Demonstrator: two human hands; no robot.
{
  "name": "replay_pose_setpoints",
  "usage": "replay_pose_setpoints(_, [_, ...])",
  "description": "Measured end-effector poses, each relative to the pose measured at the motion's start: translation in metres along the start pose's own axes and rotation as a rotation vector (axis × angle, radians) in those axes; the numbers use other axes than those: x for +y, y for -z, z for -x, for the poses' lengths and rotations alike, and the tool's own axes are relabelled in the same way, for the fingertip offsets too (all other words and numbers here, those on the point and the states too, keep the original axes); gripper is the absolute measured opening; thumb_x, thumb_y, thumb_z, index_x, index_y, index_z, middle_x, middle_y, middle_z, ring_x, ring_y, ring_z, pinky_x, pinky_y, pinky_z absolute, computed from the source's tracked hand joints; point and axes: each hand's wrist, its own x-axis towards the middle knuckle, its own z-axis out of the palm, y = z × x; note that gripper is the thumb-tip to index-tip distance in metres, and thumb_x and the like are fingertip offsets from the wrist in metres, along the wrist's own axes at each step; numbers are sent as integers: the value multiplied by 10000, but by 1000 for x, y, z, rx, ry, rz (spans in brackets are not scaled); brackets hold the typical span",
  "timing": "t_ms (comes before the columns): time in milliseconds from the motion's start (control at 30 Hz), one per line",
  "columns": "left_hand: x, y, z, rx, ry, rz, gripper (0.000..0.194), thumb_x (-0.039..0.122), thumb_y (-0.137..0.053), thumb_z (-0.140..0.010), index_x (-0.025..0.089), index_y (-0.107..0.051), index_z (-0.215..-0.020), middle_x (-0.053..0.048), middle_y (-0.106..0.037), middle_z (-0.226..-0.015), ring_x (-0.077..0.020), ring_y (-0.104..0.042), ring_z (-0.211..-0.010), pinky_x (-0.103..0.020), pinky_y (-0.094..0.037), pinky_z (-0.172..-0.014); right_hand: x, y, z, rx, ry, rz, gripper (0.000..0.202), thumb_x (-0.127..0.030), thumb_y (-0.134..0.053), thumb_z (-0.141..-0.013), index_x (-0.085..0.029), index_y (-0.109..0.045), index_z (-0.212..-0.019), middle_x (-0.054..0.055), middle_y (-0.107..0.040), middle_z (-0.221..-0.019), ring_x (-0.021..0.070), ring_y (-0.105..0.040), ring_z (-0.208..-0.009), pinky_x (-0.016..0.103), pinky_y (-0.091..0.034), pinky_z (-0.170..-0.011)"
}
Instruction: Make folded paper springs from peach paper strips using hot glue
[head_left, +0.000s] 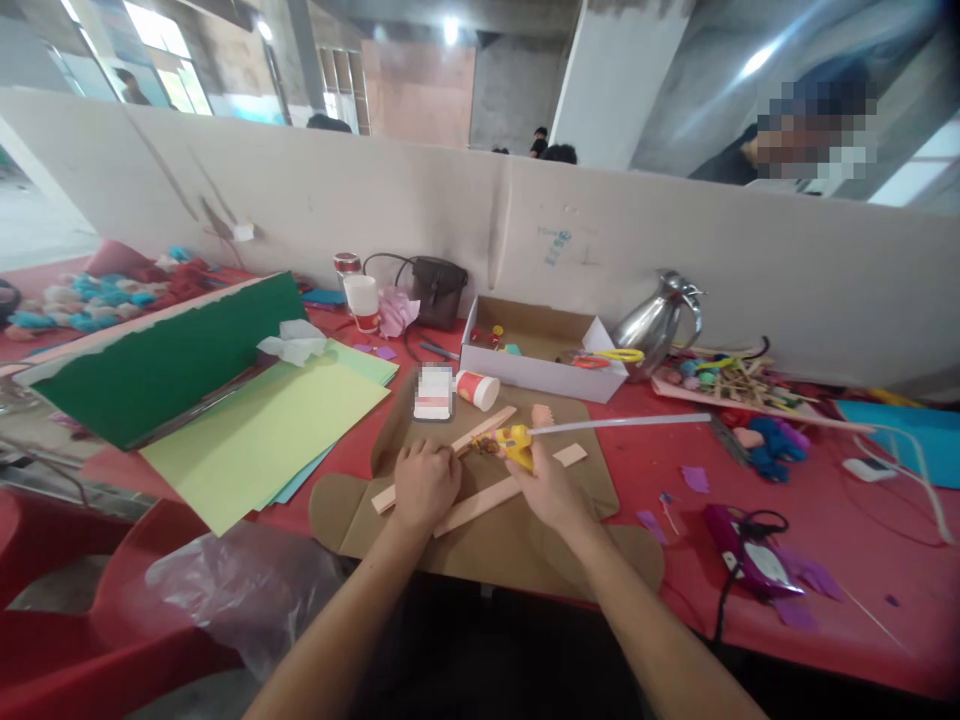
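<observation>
My right hand (551, 488) is wrapped round the handle of a yellow hot glue gun (516, 438), its nozzle facing left. A long translucent glue stick (622, 424) juts out of the gun's back to the right. Curled fingers of my left hand (427, 482) press on a pale wooden strip (487, 427), whose two ends show on either side. Nearer me, a second wooden strip (478, 507) lies slanted between the hands. A short wooden piece (571, 455) sits right of the gun. Everything rests on unfolded brown cardboard (360, 515). The nozzle tip is hard to make out.
Behind the cardboard lie a tipped paper cup (478, 390) and a phone-like object (433, 392). A white box (540, 378) with scissors (607, 358) stands further back, near a metal jug (660, 318). Green paper sheets (277, 430) lie left; a purple box with a cable (750, 555) lies right.
</observation>
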Motion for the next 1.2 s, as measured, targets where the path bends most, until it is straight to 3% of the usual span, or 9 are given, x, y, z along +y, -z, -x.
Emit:
replay_pose_setpoints(467, [0,0,0,-12,-13,11,312,244,-404,-897,179,-683,-771,-95,-647,-852,-251,-556,-858,-392,-337,-720,-25,12,-2,-23,125,405,410,-380,-370,-950,-177,-388,-1306,138,-678,-1090,292,-650,-937,328,-408,-692])
replay_pose_setpoints(933, [1,0,0,-9,-8,9,294,236,-409,-888,184,-685,-801,-102,-635,-862,-254,-554,-867,-383,-346,-737,-29,13,-5,-10,113,355,417,-355,-430,-931,-164,-395,-1301,140,-665,-1119,281,-621,-1012,311,-407,-715])
replay_pose_setpoints(1200, [2,3,0,-38,-4,13,303,235,-403,-897,180,-685,-801,-105,-636,-882,-254,-548,-881,-389,-358,-768,-19,13,-6,-7,122,245,467,-406,-425,-930,-182,-393,-1339,138,-664,-1121,298,-601,-1047,326,-413,-764])
